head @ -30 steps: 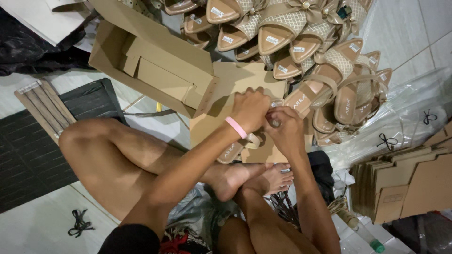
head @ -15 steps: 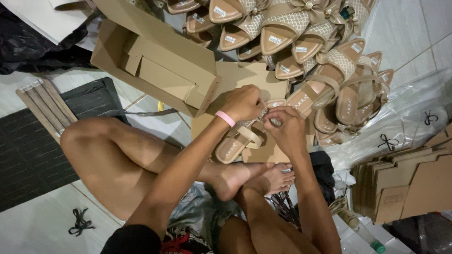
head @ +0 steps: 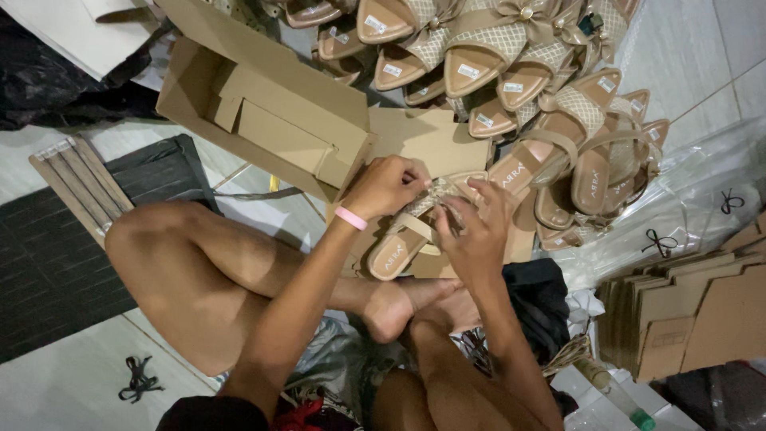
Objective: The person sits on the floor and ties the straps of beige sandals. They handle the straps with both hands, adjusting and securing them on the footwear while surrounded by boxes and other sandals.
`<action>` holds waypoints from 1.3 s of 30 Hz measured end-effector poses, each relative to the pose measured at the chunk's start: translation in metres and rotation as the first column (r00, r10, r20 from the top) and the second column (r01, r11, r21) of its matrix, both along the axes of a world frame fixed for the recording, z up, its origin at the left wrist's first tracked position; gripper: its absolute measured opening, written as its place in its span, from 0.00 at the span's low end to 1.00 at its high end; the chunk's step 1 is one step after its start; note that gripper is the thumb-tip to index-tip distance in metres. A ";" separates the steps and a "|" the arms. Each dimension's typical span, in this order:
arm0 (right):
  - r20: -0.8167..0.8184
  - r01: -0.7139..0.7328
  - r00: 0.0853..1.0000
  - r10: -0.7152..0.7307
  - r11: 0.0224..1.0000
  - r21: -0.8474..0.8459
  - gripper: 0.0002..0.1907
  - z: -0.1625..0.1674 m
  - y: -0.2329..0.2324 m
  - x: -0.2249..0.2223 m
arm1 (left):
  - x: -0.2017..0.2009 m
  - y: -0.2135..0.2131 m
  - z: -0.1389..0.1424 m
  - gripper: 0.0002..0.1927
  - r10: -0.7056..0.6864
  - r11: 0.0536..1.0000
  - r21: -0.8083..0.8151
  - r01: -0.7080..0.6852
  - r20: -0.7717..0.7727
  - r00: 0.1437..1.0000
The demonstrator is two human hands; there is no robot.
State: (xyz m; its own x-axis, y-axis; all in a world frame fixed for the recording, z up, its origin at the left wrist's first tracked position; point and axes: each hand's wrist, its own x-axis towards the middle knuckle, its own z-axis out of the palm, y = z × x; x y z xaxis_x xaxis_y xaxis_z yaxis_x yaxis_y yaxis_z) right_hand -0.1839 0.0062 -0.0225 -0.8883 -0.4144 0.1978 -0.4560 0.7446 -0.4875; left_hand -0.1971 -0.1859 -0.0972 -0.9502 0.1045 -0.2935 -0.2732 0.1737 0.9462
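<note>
Beige sandal (head: 415, 231): just below the open cardboard box (head: 263, 120); likely light, woven strap soft
Left hand (head: 384, 185): pinched on its strap
Right hand (head: 479, 235): fingers closed on strap; best held by stiff sole

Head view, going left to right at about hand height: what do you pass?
Dark mat → open cardboard box → left hand → beige sandal → right hand → pile of sandals → clear plastic bags.
</note>
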 end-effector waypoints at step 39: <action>0.824 -0.357 0.563 -0.057 0.883 0.305 0.18 -0.074 0.053 -0.074 | -0.005 0.011 0.012 0.07 0.020 0.969 -0.248 -0.010 0.037 0.999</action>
